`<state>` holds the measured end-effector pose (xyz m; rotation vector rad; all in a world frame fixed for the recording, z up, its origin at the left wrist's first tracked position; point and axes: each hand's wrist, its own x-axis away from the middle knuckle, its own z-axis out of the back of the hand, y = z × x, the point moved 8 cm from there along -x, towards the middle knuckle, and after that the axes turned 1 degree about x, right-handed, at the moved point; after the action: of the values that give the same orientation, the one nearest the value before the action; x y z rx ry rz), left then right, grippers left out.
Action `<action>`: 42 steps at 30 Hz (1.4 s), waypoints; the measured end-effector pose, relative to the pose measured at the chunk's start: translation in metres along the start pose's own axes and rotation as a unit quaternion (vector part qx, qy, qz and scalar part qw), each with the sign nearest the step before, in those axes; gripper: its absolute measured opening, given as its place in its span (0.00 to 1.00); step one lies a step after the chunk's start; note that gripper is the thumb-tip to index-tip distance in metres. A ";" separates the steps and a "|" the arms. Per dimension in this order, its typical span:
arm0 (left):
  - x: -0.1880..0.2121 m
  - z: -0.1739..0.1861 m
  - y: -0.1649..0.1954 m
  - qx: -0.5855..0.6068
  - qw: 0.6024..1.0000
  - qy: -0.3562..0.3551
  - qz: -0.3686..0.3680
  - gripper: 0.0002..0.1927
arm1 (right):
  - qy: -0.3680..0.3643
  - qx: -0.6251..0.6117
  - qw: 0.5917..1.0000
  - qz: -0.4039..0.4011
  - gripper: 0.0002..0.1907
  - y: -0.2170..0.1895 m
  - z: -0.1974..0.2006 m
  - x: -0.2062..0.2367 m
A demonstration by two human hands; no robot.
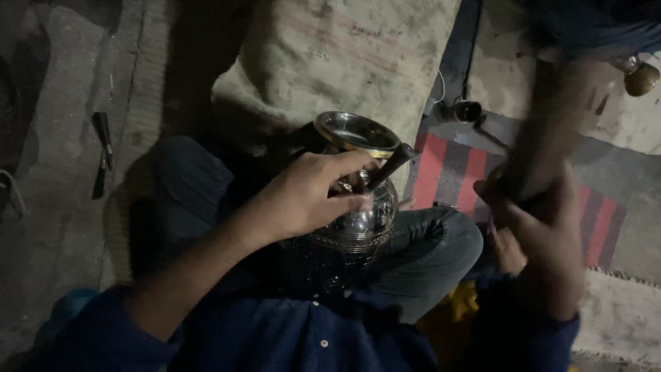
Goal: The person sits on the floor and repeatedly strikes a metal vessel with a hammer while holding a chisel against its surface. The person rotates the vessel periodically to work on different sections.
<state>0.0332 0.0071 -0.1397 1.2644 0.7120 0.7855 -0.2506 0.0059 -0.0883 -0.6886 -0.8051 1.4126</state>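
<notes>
Two hands | left hand (303,196) fingers curled, pinching dark-handled tool (389,167) against shiny metal pot (358,220) | right hand (544,234) clenched round blurred dark handle (551,117)

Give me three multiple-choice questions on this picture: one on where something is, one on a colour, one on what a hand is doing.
1. Where does the metal pot rest?
A. on the person's lap
B. on a shelf
C. in a sink

2. What colours are the stripes of the mat to the right of the pot?
A. green and white
B. red and grey
C. yellow and black

3. What is the left hand doing?
A. lying flat on the floor
B. hanging in the air away from everything
C. gripping a thin tool against the pot

Answers: 1 A, the pot sits between the crossed legs in jeans. 2 B, red bands alternate with grey ones. 3 C, the fingers are closed round the dark tool at the pot's neck, while the right hand is raised and blurred around a dark handle.
</notes>
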 end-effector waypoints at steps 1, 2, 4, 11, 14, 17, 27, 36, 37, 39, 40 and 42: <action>-0.002 -0.001 -0.002 0.006 1.000 -0.008 0.021 0.22 | -0.026 0.096 0.995 0.021 0.29 -0.001 -0.004 0.006; -0.004 -0.002 -0.003 0.011 0.999 -0.015 0.041 0.23 | -0.053 0.190 0.979 0.043 0.28 -0.002 -0.010 0.013; -0.006 -0.003 -0.002 -0.036 0.997 -0.033 0.063 0.22 | -0.025 0.197 0.980 0.022 0.31 0.005 -0.009 0.023; -0.015 -0.012 0.016 -0.030 0.990 -0.138 0.018 0.20 | 0.073 0.086 0.992 -0.051 0.37 0.045 -0.003 0.070; -0.015 -0.020 0.006 -0.064 0.974 -0.205 0.076 0.22 | 0.119 0.113 0.986 0.008 0.36 0.051 0.000 0.088; -0.021 -0.019 0.023 -0.062 0.977 -0.200 -0.041 0.24 | 0.145 0.263 0.944 0.134 0.30 0.040 -0.018 0.109; -0.008 -0.007 0.011 -0.052 0.994 -0.099 0.004 0.18 | 0.152 0.066 0.979 -0.115 0.31 0.052 -0.023 0.124; 0.033 0.015 -0.019 0.125 0.980 0.139 0.063 0.21 | -0.055 0.289 0.951 0.092 0.24 0.022 -0.057 0.016; 0.033 0.015 -0.022 0.114 0.981 0.139 0.079 0.21 | -0.059 0.221 0.970 0.076 0.26 0.019 -0.050 0.003; 0.032 0.016 -0.020 0.106 0.982 0.140 0.063 0.21 | -0.065 0.082 0.994 0.043 0.30 0.009 -0.039 -0.022; 0.032 0.017 -0.015 0.113 0.983 0.141 0.035 0.21 | -0.052 0.050 0.997 0.013 0.31 0.004 -0.034 -0.032; 0.032 0.016 -0.012 0.117 0.984 0.134 0.025 0.20 | -0.026 -0.013 0.998 -0.049 0.33 -0.010 -0.022 -0.048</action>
<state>0.0657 0.0234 -0.1505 1.4058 1.0166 0.9448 -0.2259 -0.0416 -0.0964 -0.6260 -0.8877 1.3380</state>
